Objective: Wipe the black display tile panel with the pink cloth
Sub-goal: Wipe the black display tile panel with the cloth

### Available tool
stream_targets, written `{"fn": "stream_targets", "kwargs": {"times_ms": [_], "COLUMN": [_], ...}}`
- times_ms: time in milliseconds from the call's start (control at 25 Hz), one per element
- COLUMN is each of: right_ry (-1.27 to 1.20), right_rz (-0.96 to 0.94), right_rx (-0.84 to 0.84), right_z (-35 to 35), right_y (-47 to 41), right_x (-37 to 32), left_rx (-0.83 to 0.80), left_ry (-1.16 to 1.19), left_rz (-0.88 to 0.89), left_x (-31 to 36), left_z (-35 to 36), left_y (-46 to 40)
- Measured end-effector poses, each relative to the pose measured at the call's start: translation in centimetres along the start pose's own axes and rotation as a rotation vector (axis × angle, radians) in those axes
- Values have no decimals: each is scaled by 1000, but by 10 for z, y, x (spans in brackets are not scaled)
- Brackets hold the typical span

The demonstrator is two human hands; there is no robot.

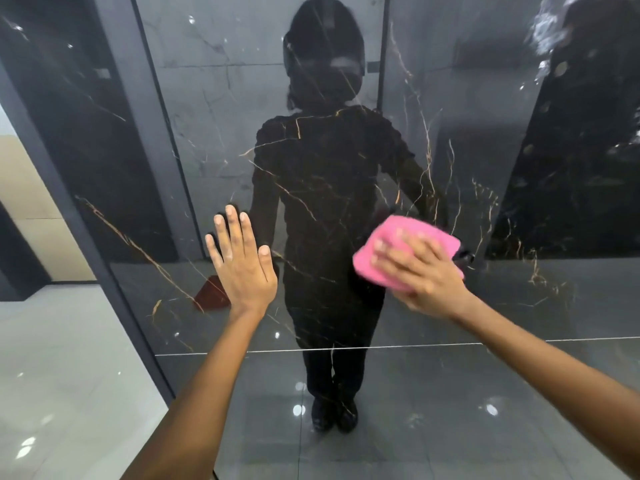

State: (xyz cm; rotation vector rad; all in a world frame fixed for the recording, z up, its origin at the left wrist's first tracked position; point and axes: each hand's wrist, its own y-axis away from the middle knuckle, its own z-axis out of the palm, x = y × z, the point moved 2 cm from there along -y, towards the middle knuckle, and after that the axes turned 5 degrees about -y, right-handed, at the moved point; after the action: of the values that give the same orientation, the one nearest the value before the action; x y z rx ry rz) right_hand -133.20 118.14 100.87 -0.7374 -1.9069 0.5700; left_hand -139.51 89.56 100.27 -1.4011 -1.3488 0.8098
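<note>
The black display tile panel [311, 174] stands upright ahead. The pink cloth [398, 251] lies flat on its right part, pressed under the right hand [420, 271], fingers straight and spread. The left hand [242, 265] braces flat, fingers together. Even pressure and overlapping strokes should avoid streaks.

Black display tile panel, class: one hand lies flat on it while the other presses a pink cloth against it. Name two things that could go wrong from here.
1. The left hand rests bare and flat on the glossy black display tile panel, so it may leave prints there.
2. The right hand presses the folded pink cloth over a small patch only; the reflective upper area could easily go unwiped or streaked.
</note>
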Motion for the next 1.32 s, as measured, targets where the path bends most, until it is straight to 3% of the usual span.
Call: {"fn": "stream_targets", "kwargs": {"times_ms": [40,80,120,240,320,400,480,600,640,760,800,880,1040,1080,1160,1240,1320], "right_ry": [-38,-65,-70,-28,-10,44,69,-5,5,67,48,23,-12,-51,-52,-22,0], "right_rz": [188,247,173,-369,-507,-534,-337,138,113,-360,-403,-284,339,392,206,-213,-379], "right_rx": [70,98,57,-274,-407,-356,-239,-17,-7,-233,-281,-202,218,276,251,33,-109], "right_z": [1,8,20,53,49,32,10,-5,-2,15,10,-11,-71,-75,-58,-34,-31], "right_y": [-20,-35,-41,14,65,90,73,13,4,48,67,81,25,8,-2,32,70], "right_x": [-2,-18,-45,-119,-104,-64,-12,22,15,-13,0,49,157,159,126,83,89], "left_rx": [5,5,5,-15,-24,-31,-32,-7,-14,-70,-74,-61,-47,-45,-64,-94,-79], "left_ry": [5,19,34,43,53,55,78,234,287,299,240,140,101,94,74,62,113], "left_rz": [-4,-6,-5,-11,-11,-16,-75,-132,-101,50,69,72,58,55,36,11,-5], "left_x": [0,-1,-1,2,4,3,4,47,68,113,118,119,120,121,122,123,127], "left_z": [1,0,0,-3,-4,-5,-7,-16,-18,-11,-5,4,4,2,2,-3,-10], "left_y": [0,0,0,0,-1,-2,-1,2,3,4,3,3,8,8,4,1,0]}}
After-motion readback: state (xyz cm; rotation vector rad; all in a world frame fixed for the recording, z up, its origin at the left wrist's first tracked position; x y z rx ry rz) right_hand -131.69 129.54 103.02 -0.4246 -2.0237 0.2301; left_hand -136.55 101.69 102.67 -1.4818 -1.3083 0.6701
